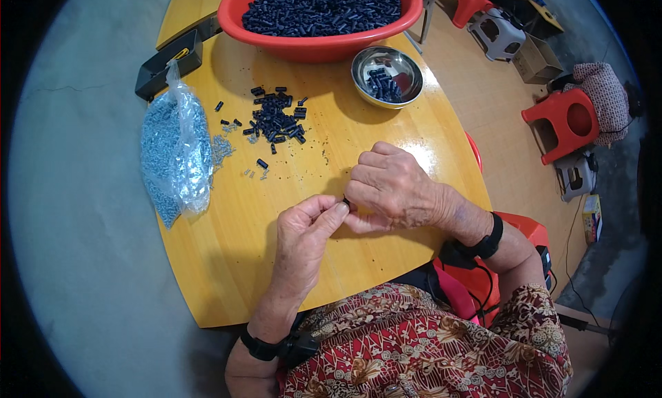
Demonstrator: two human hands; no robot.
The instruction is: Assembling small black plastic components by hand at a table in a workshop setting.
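Your left hand (310,222) and right hand (389,188) meet above the yellow desk (276,260), fingertips pinched together on a small black part (346,203) held just over the desk's near half. Beyond them lies a loose pile of black parts (276,121), with a clear bag of pale blue-grey pieces (176,153) to its left. A steel bowl (387,76) and a red basin (321,15), both holding more black parts, stand at the far edge.

Head camera, single fisheye view, looking steeply down.
We see from above the person's own hands, close over the yellow table (227,260); edges bend toward the dark rim.
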